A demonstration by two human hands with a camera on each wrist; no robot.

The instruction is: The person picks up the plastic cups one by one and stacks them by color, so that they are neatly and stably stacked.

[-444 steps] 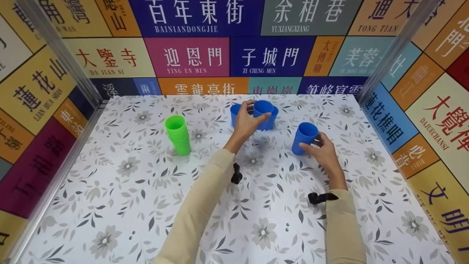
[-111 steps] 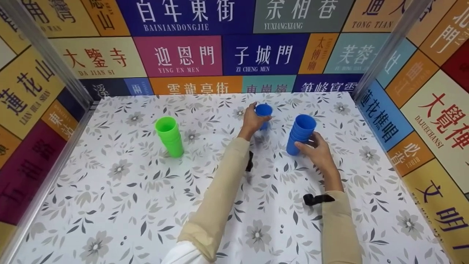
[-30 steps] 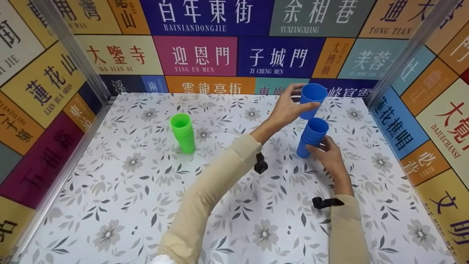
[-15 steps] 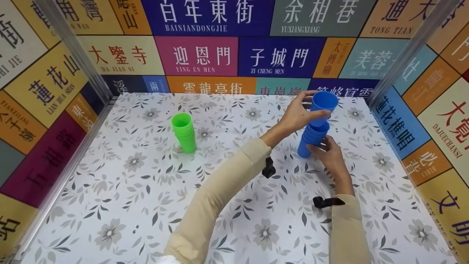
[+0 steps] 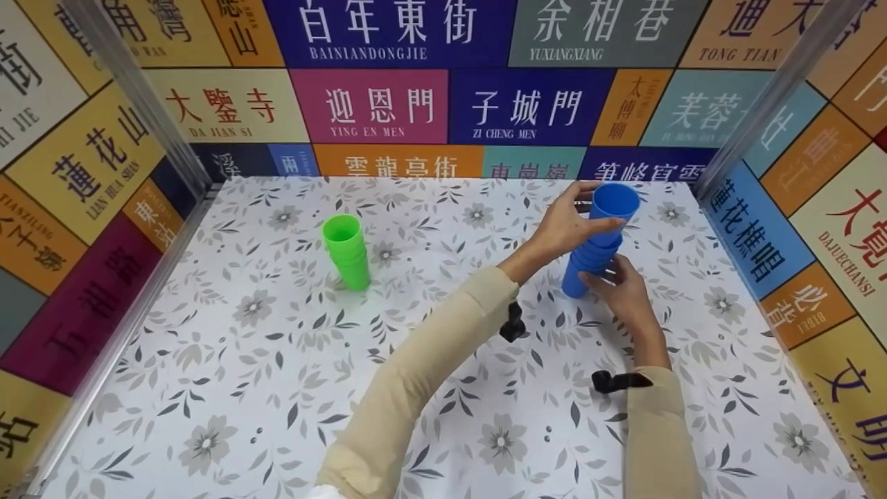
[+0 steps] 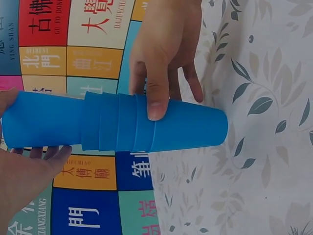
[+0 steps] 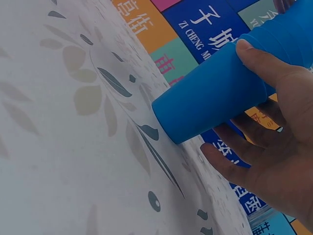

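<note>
My left hand (image 5: 565, 225) grips a blue cup (image 5: 613, 204) near its rim, thumb on the near side and fingers behind. The cup's lower part sits inside the top of a stack of nested blue cups (image 5: 587, 262). My right hand (image 5: 627, 291) holds that stack from the right, with its thumb (image 6: 156, 105) across the side of the lower cups. In the right wrist view, the bottom cup (image 7: 205, 98) stands with its base at the tablecloth, other fingers curving behind it. Toward the left stands a stack of green cups (image 5: 346, 251), untouched.
A white tablecloth with grey flowers and leaves (image 5: 277, 388) covers the table. Panels with coloured Chinese lettering (image 5: 374, 107) wall in its back and sides. Black wrist cameras (image 5: 613, 380) are strapped at both sleeves.
Blue cups formerly grouped at the back middle are gone from there, and the right-hand stack is taller. In the last second my left hand lowered its cup into that stack; my right hand stayed put.
</note>
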